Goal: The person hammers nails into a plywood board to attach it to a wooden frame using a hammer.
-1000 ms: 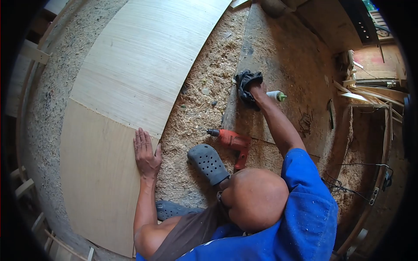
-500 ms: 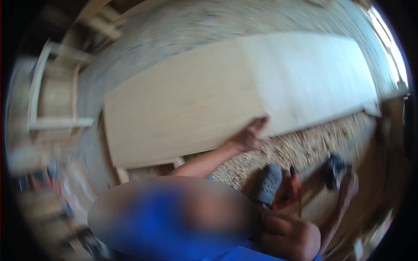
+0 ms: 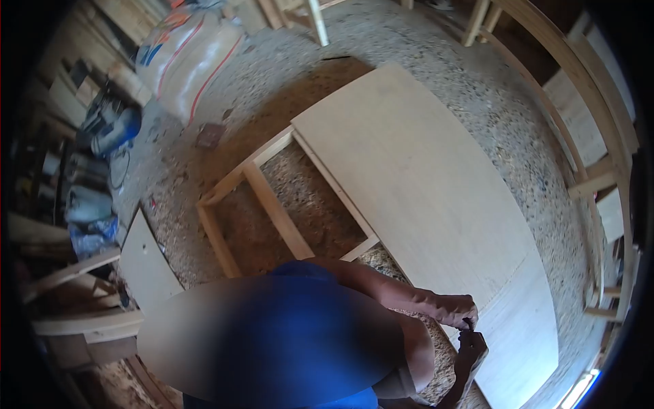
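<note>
Panel: lies flat, centre to lower right, part-covering the frame, which seems to bear it off the floor. Left hand, right hand: meet at its lower-right edge, fingers curled; we cannot tell what, if anything, they pinch.

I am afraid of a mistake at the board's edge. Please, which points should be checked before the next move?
1. Plywood sheet lies flat on the wooden frame: ok.
2. Left hand and right hand are both at the sheet's near edge: ok.
3. What the hands grip: cannot tell, too small.
4. Sheet covers the whole frame: not ok, one end stays open.
5. Sheet top free of tools: ok.
</note>
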`<action>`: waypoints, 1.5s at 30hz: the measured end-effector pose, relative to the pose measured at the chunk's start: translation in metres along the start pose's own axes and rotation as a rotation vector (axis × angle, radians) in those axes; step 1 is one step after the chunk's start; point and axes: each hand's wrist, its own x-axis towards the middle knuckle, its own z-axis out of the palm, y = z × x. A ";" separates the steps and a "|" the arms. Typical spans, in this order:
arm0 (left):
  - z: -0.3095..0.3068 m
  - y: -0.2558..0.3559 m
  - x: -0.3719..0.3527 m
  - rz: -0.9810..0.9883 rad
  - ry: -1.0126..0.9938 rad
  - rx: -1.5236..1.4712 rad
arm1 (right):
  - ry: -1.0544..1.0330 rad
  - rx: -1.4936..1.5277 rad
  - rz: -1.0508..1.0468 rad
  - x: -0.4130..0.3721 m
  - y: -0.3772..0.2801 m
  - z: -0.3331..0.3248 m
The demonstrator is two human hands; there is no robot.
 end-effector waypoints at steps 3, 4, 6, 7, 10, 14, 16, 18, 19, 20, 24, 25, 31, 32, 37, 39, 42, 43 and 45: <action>-0.023 0.014 -0.015 -0.047 -0.179 0.375 | -0.043 -0.016 0.009 0.011 -0.005 0.016; -0.027 0.021 -0.024 -0.033 -0.134 0.356 | -0.076 -0.002 0.005 0.012 0.002 0.021; -0.025 0.003 -0.035 -0.012 -0.121 0.297 | -0.189 -0.073 -0.028 0.013 0.014 0.025; -0.028 0.014 -0.041 -0.178 -0.075 0.236 | -0.146 0.015 0.037 0.008 -0.001 0.029; -0.040 0.010 -0.065 -0.128 0.139 0.194 | -0.186 -0.044 0.058 -0.013 0.017 0.028; -0.095 0.017 -0.088 -0.395 0.310 0.118 | -0.317 -0.103 0.169 -0.053 0.043 0.038; -0.127 0.009 -0.109 -0.375 0.405 0.334 | -0.339 -0.115 0.227 -0.050 0.032 0.043; -0.149 -0.025 -0.128 -0.027 0.611 0.628 | -0.353 -0.115 0.238 -0.039 0.025 0.046; -0.154 -0.030 -0.133 -0.081 0.625 0.669 | -0.360 -0.112 0.242 -0.035 0.023 0.046; -0.159 -0.011 -0.135 -0.208 0.547 0.694 | -0.372 -0.111 0.230 -0.027 0.020 0.048; -0.143 -0.003 -0.124 -0.170 0.337 0.808 | -0.388 -0.121 0.213 -0.007 0.018 0.041; -0.134 0.001 -0.120 -0.214 0.192 0.794 | -0.385 -0.118 0.210 -0.006 0.019 0.037; -0.067 -0.083 -0.109 -0.282 -0.168 0.478 | -0.255 0.007 0.417 -0.082 -0.001 0.011; -0.062 -0.076 -0.102 -0.274 -0.201 0.643 | -0.223 0.031 0.464 -0.106 -0.002 0.019; -0.040 -0.062 -0.028 0.031 -0.570 1.168 | 0.156 0.182 0.761 -0.258 0.002 0.059; -0.036 -0.079 -0.028 0.131 -0.641 1.211 | 0.282 0.238 0.954 -0.313 -0.013 0.101; -0.041 -0.080 -0.034 0.112 -0.624 1.157 | 0.205 0.350 1.292 -0.360 -0.061 0.161; -0.034 -0.082 -0.032 0.141 -0.665 1.136 | 0.032 0.348 1.405 -0.364 -0.074 0.167; -0.032 -0.087 -0.031 0.191 -0.665 1.165 | -0.101 0.455 1.447 -0.382 -0.092 0.215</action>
